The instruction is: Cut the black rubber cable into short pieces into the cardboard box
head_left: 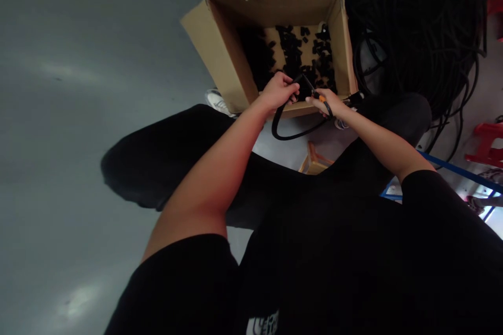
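Note:
My left hand (pixel 280 90) is closed around a black rubber tube (pixel 288 137), near one of its ends. The tube hangs in a loop below both hands and runs toward my right wrist. My right hand (pixel 325 102) grips scissors with orange and black handles (pixel 323 99). Their dark blades point up and left, close to the tube's end by my left fingers; whether they touch it I cannot tell. Both hands are over the near edge of an open cardboard box (pixel 226 57). Inside lie many short black tube pieces (pixel 290 44).
A large heap of coiled black tubing (pixel 424 26) lies right of the box. At the far right stands a red plastic stool (pixel 487 144), with a blue bar (pixel 456 168) nearby. Part of a wooden stool (pixel 314 161) shows between my legs. Grey floor (pixel 78 115) spreads to the left.

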### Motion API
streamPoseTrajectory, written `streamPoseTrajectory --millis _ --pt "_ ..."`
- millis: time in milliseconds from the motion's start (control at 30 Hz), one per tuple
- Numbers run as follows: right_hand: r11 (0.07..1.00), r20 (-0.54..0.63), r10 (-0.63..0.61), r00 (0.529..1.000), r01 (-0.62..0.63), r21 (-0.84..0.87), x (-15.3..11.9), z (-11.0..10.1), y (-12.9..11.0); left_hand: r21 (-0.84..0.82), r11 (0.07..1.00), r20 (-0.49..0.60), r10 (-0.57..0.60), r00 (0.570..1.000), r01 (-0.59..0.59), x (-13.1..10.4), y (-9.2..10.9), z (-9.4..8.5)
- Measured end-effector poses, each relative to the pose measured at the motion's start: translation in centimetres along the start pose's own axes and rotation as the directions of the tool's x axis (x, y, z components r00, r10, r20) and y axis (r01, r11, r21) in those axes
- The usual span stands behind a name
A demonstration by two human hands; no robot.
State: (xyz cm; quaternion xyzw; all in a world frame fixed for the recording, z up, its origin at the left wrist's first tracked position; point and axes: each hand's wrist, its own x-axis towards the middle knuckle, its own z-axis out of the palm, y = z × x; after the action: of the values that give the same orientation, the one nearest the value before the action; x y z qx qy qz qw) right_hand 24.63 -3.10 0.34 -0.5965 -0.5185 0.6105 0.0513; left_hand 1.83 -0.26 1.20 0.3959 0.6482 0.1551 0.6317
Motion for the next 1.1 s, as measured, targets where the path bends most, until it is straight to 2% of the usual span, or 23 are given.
streamPoseTrajectory --millis 100,233,300,467,633,700,833,1100 --pt "0.999 0.015 0.036 0.999 -0.036 0.038 0.0 0.0 0.1 0.034 0.999 -0.027 0.033 0.999 -0.032 0.5 -0.7 -0.3" --pt "0.995 0.138 0.05 0.989 -0.061 0.08 -0.2 0.8 -0.1 0.071 0.996 -0.057 0.062 0.996 -0.058 1.0 -1.5 0.0" --pt "0.99 0.164 0.056 0.985 -0.076 0.119 -0.2 1.3 -0.1 0.06 0.997 -0.083 0.06 0.995 -0.055 1.4 -1.7 0.2" --pt "0.986 0.116 0.02 0.993 -0.039 0.163 0.3 1.6 0.2 -0.035 0.998 -0.099 0.051 0.994 -0.055 2.0 -2.0 0.3" --pt "0.991 0.166 -0.072 0.984 0.052 0.122 0.4 1.3 0.6 -0.028 0.999 -0.029 0.03 0.999 -0.03 1.5 -2.4 0.5" --pt "0.994 0.165 -0.058 0.985 0.041 0.104 0.2 1.4 0.6 -0.025 0.999 -0.017 0.026 1.0 -0.026 1.2 -2.4 0.7" --pt "0.996 0.092 0.019 0.996 -0.027 0.09 -0.2 1.4 0.1 -0.04 0.999 0.023 -0.016 1.0 0.017 0.8 -2.2 0.8" --pt "0.989 0.077 0.118 0.99 -0.125 0.083 -0.9 1.4 -1.2 0.189 0.98 0.052 0.051 0.997 -0.06 0.4 -1.9 0.2"
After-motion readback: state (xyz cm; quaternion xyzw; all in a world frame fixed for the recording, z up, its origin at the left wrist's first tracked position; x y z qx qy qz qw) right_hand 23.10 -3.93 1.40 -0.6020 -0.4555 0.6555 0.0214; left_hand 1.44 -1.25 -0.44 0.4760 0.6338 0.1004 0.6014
